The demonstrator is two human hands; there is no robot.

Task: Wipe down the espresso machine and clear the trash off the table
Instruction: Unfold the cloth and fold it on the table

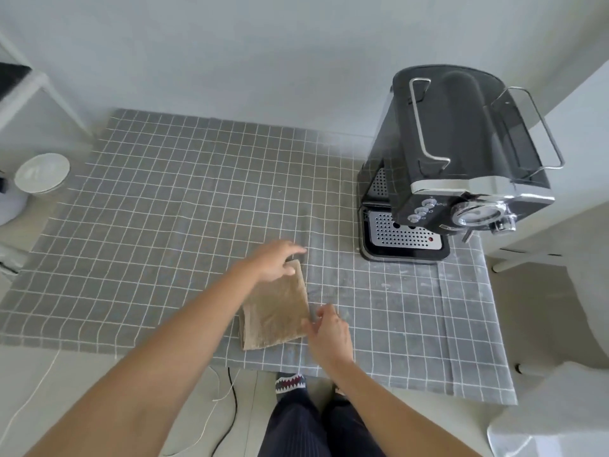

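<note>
While both hands pinch it, folded cloth (pixel 276 311) lengthwise front-to-back

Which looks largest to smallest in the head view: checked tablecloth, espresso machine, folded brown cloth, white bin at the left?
1. Checked tablecloth, by far the largest.
2. Espresso machine.
3. Folded brown cloth, under both hands.
4. White bin, though it sits lower and farther away, so its true size is unsure.

Looks like a home kitchen/dining corner to me: table w/ grey checked tablecloth (pixel 184 179) against a plain white wall (pixel 263 54), black espresso machine (pixel 461 159) on it, white bin (pixel 41 173) on the floor at left, white chair (pixel 560 374) at right.
</note>
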